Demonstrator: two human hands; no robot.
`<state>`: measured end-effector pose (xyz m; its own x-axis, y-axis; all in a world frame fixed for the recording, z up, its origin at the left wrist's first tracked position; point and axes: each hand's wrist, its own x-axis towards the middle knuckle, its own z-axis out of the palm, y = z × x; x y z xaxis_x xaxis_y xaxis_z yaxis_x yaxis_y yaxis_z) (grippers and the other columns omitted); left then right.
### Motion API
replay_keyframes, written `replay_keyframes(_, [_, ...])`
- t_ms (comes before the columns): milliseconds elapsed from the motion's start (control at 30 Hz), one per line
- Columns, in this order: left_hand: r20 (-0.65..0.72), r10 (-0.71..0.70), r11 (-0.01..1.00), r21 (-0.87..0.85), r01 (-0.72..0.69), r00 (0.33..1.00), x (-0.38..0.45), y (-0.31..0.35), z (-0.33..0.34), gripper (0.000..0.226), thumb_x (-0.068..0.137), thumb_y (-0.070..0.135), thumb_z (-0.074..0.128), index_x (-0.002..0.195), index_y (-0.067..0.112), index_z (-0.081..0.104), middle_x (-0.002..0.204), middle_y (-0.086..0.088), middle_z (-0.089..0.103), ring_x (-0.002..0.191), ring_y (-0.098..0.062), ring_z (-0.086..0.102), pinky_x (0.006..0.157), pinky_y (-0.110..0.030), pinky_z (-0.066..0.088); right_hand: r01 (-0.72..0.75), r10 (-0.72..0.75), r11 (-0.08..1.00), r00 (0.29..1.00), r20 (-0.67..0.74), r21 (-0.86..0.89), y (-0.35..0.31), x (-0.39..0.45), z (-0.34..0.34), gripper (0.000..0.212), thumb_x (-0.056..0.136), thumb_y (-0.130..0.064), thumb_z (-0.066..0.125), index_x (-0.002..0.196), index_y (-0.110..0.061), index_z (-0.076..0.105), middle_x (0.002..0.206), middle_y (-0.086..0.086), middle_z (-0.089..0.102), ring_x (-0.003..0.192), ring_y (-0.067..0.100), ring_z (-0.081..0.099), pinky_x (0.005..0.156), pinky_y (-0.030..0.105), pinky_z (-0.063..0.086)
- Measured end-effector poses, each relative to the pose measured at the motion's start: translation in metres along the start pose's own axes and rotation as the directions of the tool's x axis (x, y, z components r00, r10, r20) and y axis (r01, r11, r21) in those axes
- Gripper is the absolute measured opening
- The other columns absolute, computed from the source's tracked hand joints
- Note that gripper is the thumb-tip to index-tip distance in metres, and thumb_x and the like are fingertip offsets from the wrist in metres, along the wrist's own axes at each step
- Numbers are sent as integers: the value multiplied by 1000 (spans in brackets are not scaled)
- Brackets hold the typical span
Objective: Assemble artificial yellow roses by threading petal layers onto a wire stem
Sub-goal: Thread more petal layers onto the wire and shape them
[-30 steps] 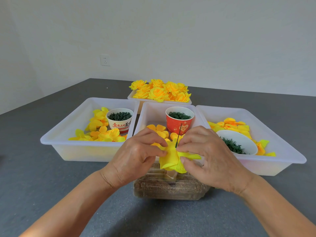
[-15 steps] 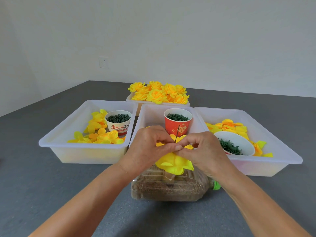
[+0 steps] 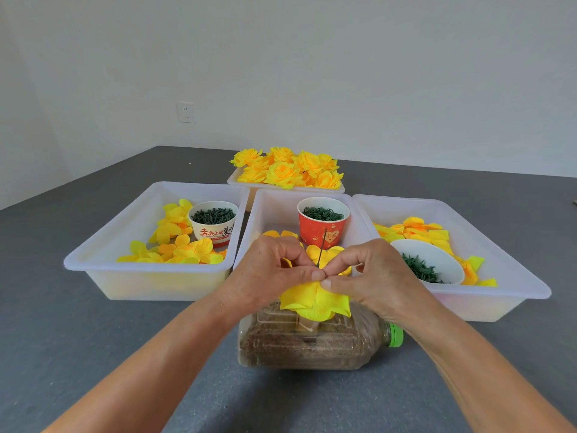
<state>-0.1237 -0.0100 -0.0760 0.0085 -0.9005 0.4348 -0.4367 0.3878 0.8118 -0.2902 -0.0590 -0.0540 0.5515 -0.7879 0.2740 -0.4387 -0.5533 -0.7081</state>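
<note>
Now both hands meet at frame centre, fingertips touching each other. Left hand pinches the top of a yellow petal layer with thumb and forefinger; right hand pinches the same spot from 3 o'clock. Petals hang down below the fingers, over a clear plastic bottle lying on its side on the grey table, green cap at its 3 o'clock end, brown fill inside. A thin dark wire stem sticks up out of the pinch, tilted slightly, tip in front of the red cup.

Red cup holds green rings and stands in the middle white tray, loose yellow petals beside it at 7 o'clock. Left tray at 9 o'clock of the hands: yellow and orange petals plus a white printed cup of dark green pieces. Right tray at 3 o'clock: petals and a white bowl with green pieces. At 12 o'clock, far tray piled with finished yellow roses. Wall socket at 11 o'clock.
</note>
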Motion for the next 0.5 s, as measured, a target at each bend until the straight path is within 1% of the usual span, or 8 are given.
replay_keyframes(67, [7,12,1000,14,-12,1000,-1,0,0,8,69,28,72,63,25,67,60,16,56,60,2,47,60,-17,38,9,-9,999,1000,-3,-33,-2,1,0,27,69,-17,81,60,-37,65,67,-18,55,60,-11,48,56,6,35])
replay_keyframes(200, [-12,38,999,37,-37,999,-4,-3,1,18,76,11,73,64,21,65,61,13,53,60,2,46,61,-17,39,11,-10,998,1000,9,-62,-3,2,0,26,69,-18,81,61,-36,64,81,-11,61,65,-7,45,59,11,30])
replay_keyframes(267, [-14,53,997,54,-52,999,-4,-3,2,16,78,8,72,65,16,66,61,12,54,61,1,46,61,-17,39,9,-8,998,1000,15,-55,-2,1,0,27,70,-19,81,60,-37,63,71,-21,58,64,-8,47,57,9,29])
replay_keyframes(300, [-15,55,997,63,-54,998,-4,-4,2,15,78,7,72,66,14,67,61,13,55,62,1,47,62,-17,39,8,-7,999,1000,18,-46,-1,1,1,28,70,-19,81,59,-37,63,59,-25,54,59,-10,48,54,8,31])
replay_keyframes(333, [-17,55,996,71,-53,998,-4,-4,2,15,78,7,72,66,14,67,60,14,56,62,0,47,62,-17,40,7,-7,1000,1000,23,-27,1,1,1,28,70,-17,81,58,-36,63,49,-26,51,54,-12,48,51,7,32])
replay_keyframes(367, [-15,51,996,73,-49,999,-3,-4,3,16,78,7,72,66,17,67,61,16,57,63,0,48,63,-17,40,5,-5,1000,999,32,3,3,1,1,26,70,-17,81,58,-34,65,45,-27,50,51,-13,48,50,6,33])
replay_keyframes(433, [-3,32,998,50,-32,999,-3,-3,2,21,78,7,73,65,22,66,62,17,59,62,0,48,63,-16,40,-25,17,993,997,75,115,8,2,-5,18,70,-17,80,61,-29,70,51,-24,57,53,-11,50,53,5,35])
replay_keyframes(500, [21,-2,1000,9,2,1000,-1,-1,1,21,76,6,73,63,20,66,61,15,57,61,-1,47,63,-17,40,-75,54,965,994,92,251,15,6,-18,14,72,-16,79,63,-25,73,60,-15,66,59,-8,55,59,8,42])
